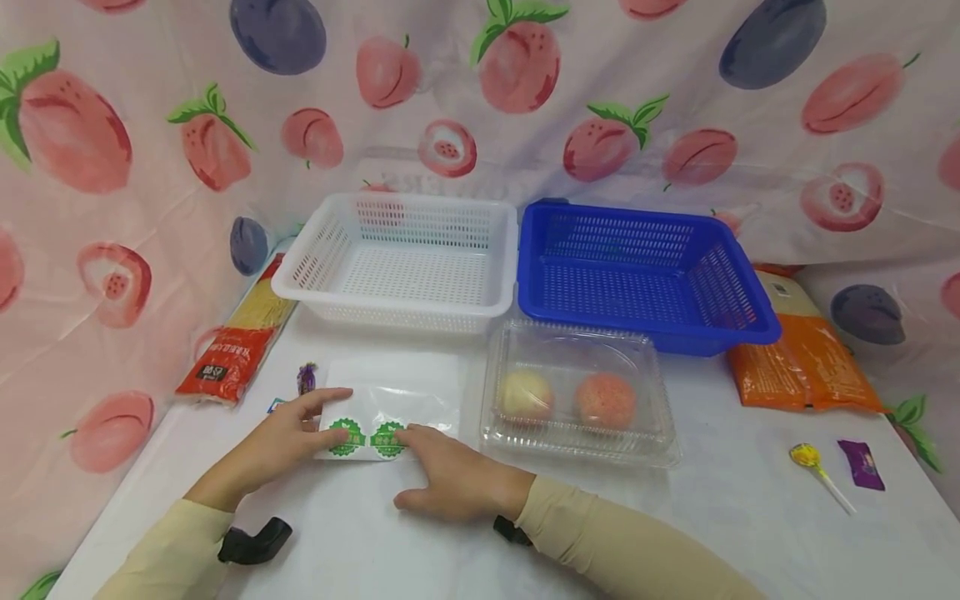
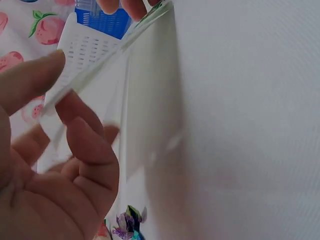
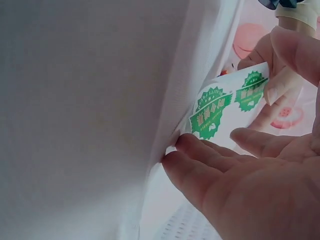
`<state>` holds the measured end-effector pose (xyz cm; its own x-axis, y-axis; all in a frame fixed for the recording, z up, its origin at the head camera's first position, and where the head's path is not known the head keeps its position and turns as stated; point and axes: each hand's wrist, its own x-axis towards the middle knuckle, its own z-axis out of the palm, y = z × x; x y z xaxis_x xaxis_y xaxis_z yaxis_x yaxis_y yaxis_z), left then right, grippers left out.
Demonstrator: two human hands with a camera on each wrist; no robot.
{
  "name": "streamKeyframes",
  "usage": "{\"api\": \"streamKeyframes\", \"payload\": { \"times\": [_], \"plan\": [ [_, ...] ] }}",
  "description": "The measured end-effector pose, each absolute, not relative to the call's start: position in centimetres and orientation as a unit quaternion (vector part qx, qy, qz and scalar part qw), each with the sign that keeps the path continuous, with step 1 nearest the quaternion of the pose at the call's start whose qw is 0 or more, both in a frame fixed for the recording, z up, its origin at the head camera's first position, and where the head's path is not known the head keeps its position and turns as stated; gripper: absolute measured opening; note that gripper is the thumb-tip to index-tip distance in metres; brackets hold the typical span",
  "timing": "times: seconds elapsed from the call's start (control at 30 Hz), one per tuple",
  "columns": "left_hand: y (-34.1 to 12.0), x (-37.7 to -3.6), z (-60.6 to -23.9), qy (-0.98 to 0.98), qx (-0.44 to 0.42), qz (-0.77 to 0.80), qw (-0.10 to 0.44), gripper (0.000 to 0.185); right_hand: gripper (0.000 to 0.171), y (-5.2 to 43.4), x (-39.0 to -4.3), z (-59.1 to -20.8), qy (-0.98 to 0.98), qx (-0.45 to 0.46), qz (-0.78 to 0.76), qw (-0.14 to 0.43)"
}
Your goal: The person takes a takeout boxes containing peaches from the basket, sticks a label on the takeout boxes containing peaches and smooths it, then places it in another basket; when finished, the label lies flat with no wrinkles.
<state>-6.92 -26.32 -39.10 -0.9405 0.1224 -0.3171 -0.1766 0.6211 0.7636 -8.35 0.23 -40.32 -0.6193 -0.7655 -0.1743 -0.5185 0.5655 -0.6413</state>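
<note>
A flat, glossy white bag [image 1: 405,392] with two green badge prints lies in front of the white basket, its near edge lifted. At its left side, my left hand [image 1: 281,433] pinches the corner, the thumb on the printed face and other fingers behind, as the right wrist view shows. My right hand [image 1: 457,475] touches the bag's near right corner with extended fingers, its thumb held apart. In the left wrist view the bag's raised edge [image 2: 107,55] slants between both hands. Just past my left fingers sits a small purple-wrapped candy [image 1: 307,377].
Behind stand a white basket [image 1: 397,317] and a blue basket [image 1: 652,325]. A clear lidded box [image 1: 581,342] holds two round fruits. Red-yellow [image 1: 232,358] and orange [image 1: 802,367] packets flank the table. A yellow lollipop [image 1: 807,456] and purple candy [image 1: 861,464] lie at right.
</note>
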Motion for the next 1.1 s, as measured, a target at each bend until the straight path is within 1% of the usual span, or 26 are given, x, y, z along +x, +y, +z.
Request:
{"api": "streamKeyframes", "payload": {
  "times": [0.23, 0.37, 0.77, 1.1],
  "plan": [
    [-25.6, -7.0, -39.6, 0.865, 0.027, 0.459, 0.2, 0.051, 0.077, 0.2, -8.6, -40.0, 0.859, -0.368, -0.274, 0.225],
    [-25.3, -6.9, -39.8, 0.865, 0.021, 0.46, 0.201, 0.046, 0.076, 0.3, -8.7, -39.8, 0.858, -0.366, -0.279, 0.226],
    [-25.2, -7.1, -39.5, 0.853, 0.015, 0.489, 0.184, 0.045, 0.069, 0.3, -8.7, -39.8, 0.856, -0.373, -0.299, 0.196],
    [-24.8, -7.0, -39.0, 0.817, 0.024, 0.549, 0.177, 0.047, 0.06, 0.1, -8.9, -39.9, 0.839, -0.36, -0.364, 0.183]
  ]
}}
